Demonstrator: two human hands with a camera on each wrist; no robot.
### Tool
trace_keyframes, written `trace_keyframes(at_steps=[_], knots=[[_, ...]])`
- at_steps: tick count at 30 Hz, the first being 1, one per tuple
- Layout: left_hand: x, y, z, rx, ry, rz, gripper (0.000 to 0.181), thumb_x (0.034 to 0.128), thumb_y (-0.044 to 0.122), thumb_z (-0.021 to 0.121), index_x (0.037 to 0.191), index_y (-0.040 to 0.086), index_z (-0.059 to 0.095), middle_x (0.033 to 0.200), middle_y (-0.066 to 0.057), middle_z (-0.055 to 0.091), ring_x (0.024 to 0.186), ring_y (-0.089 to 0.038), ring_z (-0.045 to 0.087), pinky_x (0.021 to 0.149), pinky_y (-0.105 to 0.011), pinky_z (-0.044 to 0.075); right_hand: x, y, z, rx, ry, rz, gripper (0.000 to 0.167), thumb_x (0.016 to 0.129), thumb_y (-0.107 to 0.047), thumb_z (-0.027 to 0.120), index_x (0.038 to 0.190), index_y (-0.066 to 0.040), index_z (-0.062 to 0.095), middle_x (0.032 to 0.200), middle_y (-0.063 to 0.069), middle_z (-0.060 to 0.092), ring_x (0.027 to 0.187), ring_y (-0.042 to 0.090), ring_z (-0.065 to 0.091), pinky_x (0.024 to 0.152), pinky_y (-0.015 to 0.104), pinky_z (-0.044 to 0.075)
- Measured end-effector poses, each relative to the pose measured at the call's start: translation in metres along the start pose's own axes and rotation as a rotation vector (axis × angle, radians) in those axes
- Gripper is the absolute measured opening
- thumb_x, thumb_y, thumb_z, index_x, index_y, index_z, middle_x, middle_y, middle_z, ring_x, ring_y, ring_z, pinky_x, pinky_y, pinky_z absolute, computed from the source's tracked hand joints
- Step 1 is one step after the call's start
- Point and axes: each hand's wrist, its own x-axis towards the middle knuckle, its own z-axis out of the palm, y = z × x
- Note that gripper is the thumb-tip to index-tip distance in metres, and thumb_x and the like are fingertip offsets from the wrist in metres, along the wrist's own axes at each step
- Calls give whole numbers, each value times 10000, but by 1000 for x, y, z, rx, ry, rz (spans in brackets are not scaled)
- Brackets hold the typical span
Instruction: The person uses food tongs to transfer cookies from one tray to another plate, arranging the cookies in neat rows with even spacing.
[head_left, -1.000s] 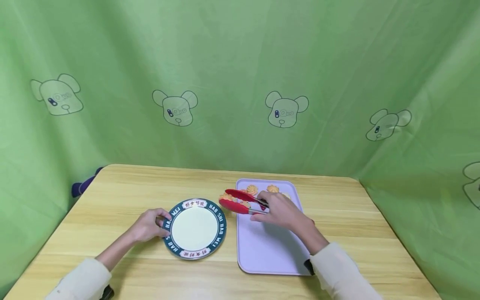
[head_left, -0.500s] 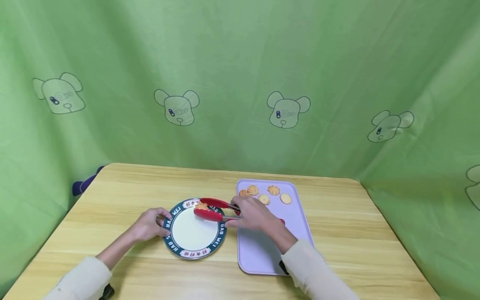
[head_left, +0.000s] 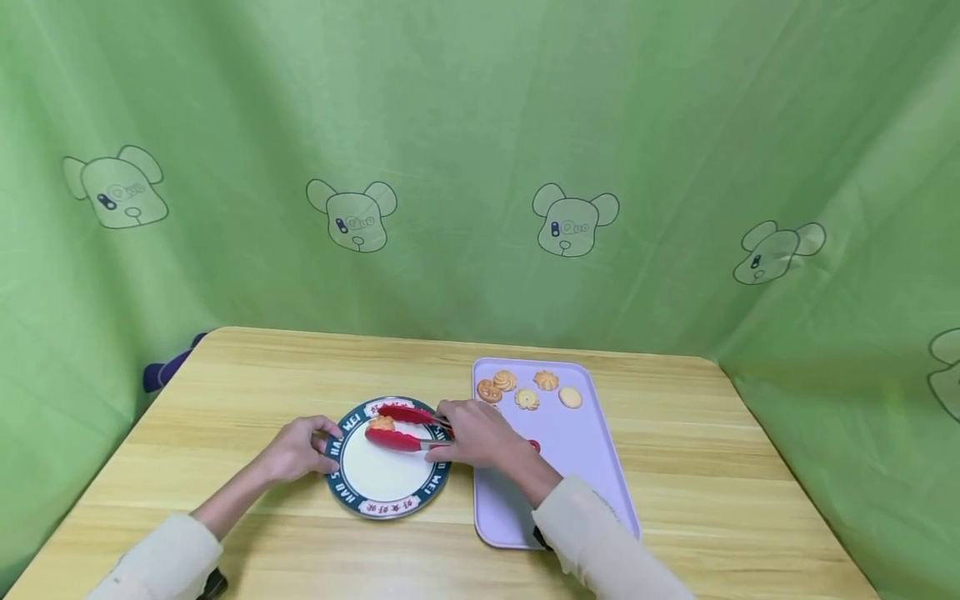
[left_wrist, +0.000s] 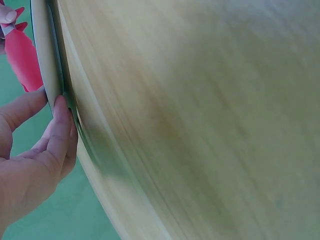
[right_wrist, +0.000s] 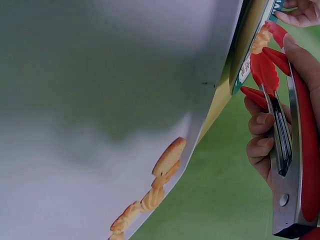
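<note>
A green fabric curtain [head_left: 465, 100] printed with outlined animal heads hangs well beyond a round white plate [head_left: 386, 479] with a dark teal, lettered rim, and a pale wood-grain table [head_left: 225, 375] spreads beneath that plate. A flat, rectangular lilac tray [head_left: 592, 479] with rounded corners and a low raised edge lies close to the right of the plate. Cream-coloured sleeves reach in from the near side, one to each side of the plate. The left hand [head_left: 296, 450] pinches the plate's left rim, the thumb on its upper side and fingers underneath in the left wrist view, so its grip is narrow. The right hand [head_left: 476, 433], at the plate's right edge, grips metal tongs [head_left: 396, 440] with red heads and red handle covers; its fingers and thumb curl round the two arms. The tongs' heads reach over the far half of the plate, with only a small gap between them. To the plate's right, on the far part of the tray, lie at least five golden-brown baked biscuits [head_left: 527, 399], among them swirled, scalloped and smooth oval ones. One more biscuit, golden and ridged [head_left: 381, 423], sits between the tongs' heads above the plate; whether it touches the plate cannot be told.
</note>
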Motion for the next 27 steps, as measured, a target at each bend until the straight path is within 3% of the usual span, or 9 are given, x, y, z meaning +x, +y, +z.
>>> trace_keyframes(at_steps=[9, 17, 23, 27], knots=[[-1, 0, -1, -7, -5, 9, 448, 675, -37, 768, 1086, -17, 593, 878, -114, 555, 780, -193, 532, 619, -282, 533, 0, -3, 5, 0, -21, 43, 716, 725, -578, 722, 1242, -106, 572, 1031, 13, 654, 782, 106, 531, 694, 267, 492], [0, 1, -1, -17, -7, 12, 455, 672, -46, 768, 1090, -26, 590, 874, -114, 568, 772, -189, 543, 624, -285, 540, -8, 5, 0, 54, 14, 42, 710, 715, -587, 719, 1208, -94, 586, 952, -2, 629, 753, 106, 499, 629, 227, 430], [0, 0, -1, -19, -5, -4, 449, 672, -43, 767, 1085, -15, 593, 867, -108, 569, 765, -192, 545, 626, -284, 537, -19, 13, -6, 62, 35, 50, 763, 706, -625, 699, 1227, -81, 575, 1016, 19, 632, 788, 111, 504, 689, 258, 480], [0, 0, -1, -21, -5, -1, 445, 672, -44, 766, 1080, -14, 593, 864, -107, 564, 766, -191, 540, 624, -283, 535, -28, 20, -10, 81, 44, 74, 778, 685, -618, 722, 1218, -72, 568, 939, 40, 615, 760, 129, 493, 634, 265, 455]])
